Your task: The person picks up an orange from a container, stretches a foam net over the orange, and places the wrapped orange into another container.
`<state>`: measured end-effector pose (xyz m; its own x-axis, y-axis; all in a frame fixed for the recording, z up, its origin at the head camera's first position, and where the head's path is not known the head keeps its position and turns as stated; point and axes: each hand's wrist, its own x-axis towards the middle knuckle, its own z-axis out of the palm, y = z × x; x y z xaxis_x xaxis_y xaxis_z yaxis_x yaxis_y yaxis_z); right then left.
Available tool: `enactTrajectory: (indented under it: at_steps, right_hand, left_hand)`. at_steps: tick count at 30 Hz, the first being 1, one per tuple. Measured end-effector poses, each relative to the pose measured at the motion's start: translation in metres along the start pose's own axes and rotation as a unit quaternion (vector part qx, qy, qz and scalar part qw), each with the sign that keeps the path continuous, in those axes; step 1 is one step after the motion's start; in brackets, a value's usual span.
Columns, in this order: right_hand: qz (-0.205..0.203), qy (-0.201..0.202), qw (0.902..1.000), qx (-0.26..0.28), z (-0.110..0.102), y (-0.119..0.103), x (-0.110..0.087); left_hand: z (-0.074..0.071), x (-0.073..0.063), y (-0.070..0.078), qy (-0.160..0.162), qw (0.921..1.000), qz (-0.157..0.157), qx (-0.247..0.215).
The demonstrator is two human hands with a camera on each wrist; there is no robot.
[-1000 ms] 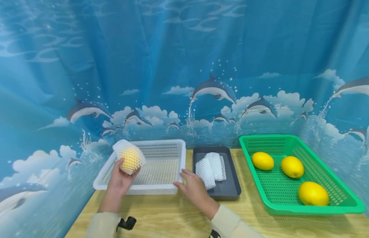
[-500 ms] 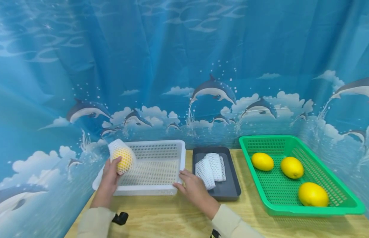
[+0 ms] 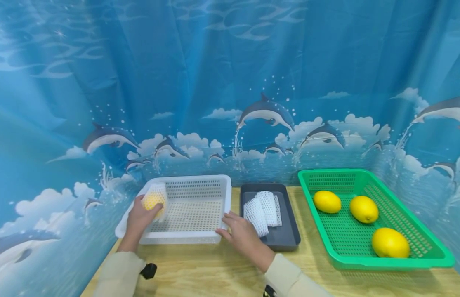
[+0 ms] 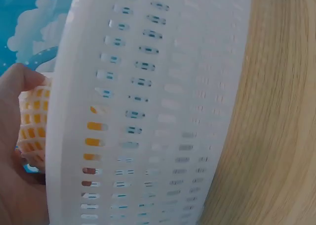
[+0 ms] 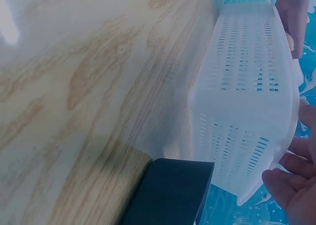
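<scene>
My left hand (image 3: 140, 218) holds a yellow fruit (image 3: 154, 200), seemingly a lemon, in a white foam net sleeve (image 3: 161, 192), low inside the left end of the white basket (image 3: 224, 194). In the left wrist view the basket wall (image 4: 197, 106) covers part of the netted fruit (image 4: 34, 121); yellow shows through the wall's slots. Whether the fruit touches the basket floor is hidden. At the basket's front right corner my right hand (image 3: 244, 237) rests its fingers against the rim. Its loosely bent fingers (image 5: 281, 183) touch the rim in the right wrist view and hold nothing loose.
A dark grey tray (image 3: 285, 235) with several white foam net sleeves (image 3: 267, 206) lies right of the white basket. Farther right stands a green basket (image 3: 326, 239) with three yellow fruits (image 3: 364, 208). A dolphin-print curtain (image 3: 230, 82) hangs behind the wooden table (image 3: 200, 268).
My left hand has moved left and lowered the netted fruit from above the white basket into its left end, turning over it. The right hand stays at the corner.
</scene>
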<state>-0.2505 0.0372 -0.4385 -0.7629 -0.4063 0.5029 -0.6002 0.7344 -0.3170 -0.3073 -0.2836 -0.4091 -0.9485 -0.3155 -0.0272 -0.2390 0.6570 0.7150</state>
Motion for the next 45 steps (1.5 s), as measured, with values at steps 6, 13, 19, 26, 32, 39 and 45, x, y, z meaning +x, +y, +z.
enactTrajectory:
  at_steps: [6, 13, 19, 26, 32, 39, 45]
  right_hand:
    - [-0.01, 0.014, 0.9998, -0.005, -0.0003, 0.0012, 0.0004]
    - [-0.013, 0.007, 0.9999, 0.006, 0.0008, 0.0026, 0.0012]
    - [-0.01, 0.004, 0.9998, 0.018, 0.0005, 0.0017, 0.0012]
    - [0.0, -0.003, 0.9998, 0.019, -0.0009, 0.0008, 0.0018]
    - [0.009, -0.009, 0.9999, 0.009, -0.0014, 0.0005, 0.0023]
    - [0.015, -0.017, 0.9996, 0.015, -0.0007, -0.0001, 0.0021]
    - [0.014, -0.006, 0.9997, 0.018, -0.0003, 0.0001, 0.0021]
  left_hand:
    - [-0.0008, 0.0026, 0.0012, -0.013, 0.9967, 0.028, 0.075]
    - [0.0009, 0.005, -0.0028, -0.021, 0.9915, 0.03, 0.124]
    - [0.0035, 0.0054, -0.0052, -0.026, 0.9852, 0.021, 0.168]
    - [0.0058, 0.0077, -0.0058, -0.043, 0.9805, 0.015, 0.191]
    - [0.0077, 0.005, -0.006, -0.053, 0.9734, 0.034, 0.22]
    - [0.008, 0.0044, -0.0075, -0.077, 0.9718, 0.035, 0.22]
    - [0.0075, 0.0045, -0.0074, -0.09, 0.97, 0.055, 0.219]
